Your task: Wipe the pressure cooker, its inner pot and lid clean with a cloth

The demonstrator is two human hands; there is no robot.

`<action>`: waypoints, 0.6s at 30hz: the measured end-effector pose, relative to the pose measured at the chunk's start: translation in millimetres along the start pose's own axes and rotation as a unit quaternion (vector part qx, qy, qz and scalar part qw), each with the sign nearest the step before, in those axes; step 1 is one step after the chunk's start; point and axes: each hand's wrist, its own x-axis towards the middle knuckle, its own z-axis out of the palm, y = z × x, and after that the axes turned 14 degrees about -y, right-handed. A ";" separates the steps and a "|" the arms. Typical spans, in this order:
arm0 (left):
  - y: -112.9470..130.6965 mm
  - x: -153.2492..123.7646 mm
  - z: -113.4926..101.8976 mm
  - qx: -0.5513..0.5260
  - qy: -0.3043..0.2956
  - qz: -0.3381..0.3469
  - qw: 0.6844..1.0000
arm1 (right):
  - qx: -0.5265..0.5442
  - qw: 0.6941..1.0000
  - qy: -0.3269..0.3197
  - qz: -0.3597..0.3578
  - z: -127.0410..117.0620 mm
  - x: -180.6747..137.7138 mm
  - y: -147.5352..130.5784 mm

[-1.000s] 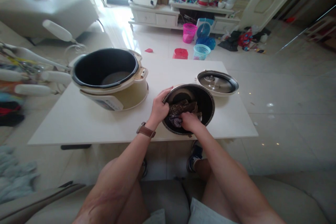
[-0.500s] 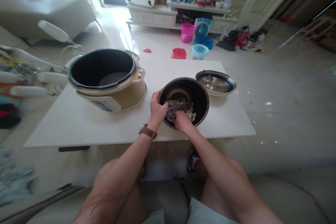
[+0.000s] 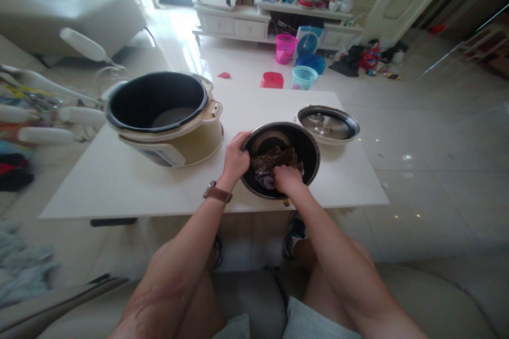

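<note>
A dark inner pot (image 3: pixel 308 140) is tipped toward me over the front part of the white table. My left hand (image 3: pixel 237 158) grips its left rim, thumb inside and fingers around the outer wall. Inside the pot, my right hand (image 3: pixel 288 180) is closed on a crumpled, dark patterned cloth (image 3: pixel 268 161) that lies against the inner wall. To the left stands the cream pressure cooker body (image 3: pixel 194 140) with its top uncovered. The round lid (image 3: pixel 332 126) rests behind the pot on the right, its metal underside facing up.
The white table (image 3: pixel 99 190) carries the cooker parts. White-handled utensils or a rack (image 3: pixel 81 45) crowd its left end. Beyond it on the floor are a red stool (image 3: pixel 272 80), a light blue basket (image 3: pixel 304 78) and a pink basket (image 3: pixel 285 48).
My right hand has moved a little to the right inside the pot, with the cloth spreading that way. My left hand keeps hold of the rim, and the pot has shifted slightly.
</note>
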 end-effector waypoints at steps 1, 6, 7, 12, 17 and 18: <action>2.7 0.8 -2.5 0.004 -0.013 0.012 1.000 | -0.004 1.000 0.002 0.000 -0.1 -1.0 0.3; 7.2 -0.8 -3.9 0.006 -0.021 0.018 1.000 | 0.010 0.997 0.035 -0.068 8.2 3.0 1.1; 6.3 -1.9 -2.4 0.004 -0.020 0.010 1.000 | 0.016 0.996 0.038 -0.077 9.7 5.3 1.4; -0.1 -7.6 10.5 -0.004 0.028 -0.032 0.999 | 0.067 0.991 0.064 -0.096 13.0 14.4 -3.9; -2.9 -11.8 23.9 -0.020 0.093 -0.059 0.994 | 0.146 0.977 0.110 -0.114 19.4 16.5 -20.7; -3.1 -12.1 24.9 -0.020 0.096 -0.061 0.993 | 0.156 0.973 0.117 -0.121 20.4 16.6 -23.1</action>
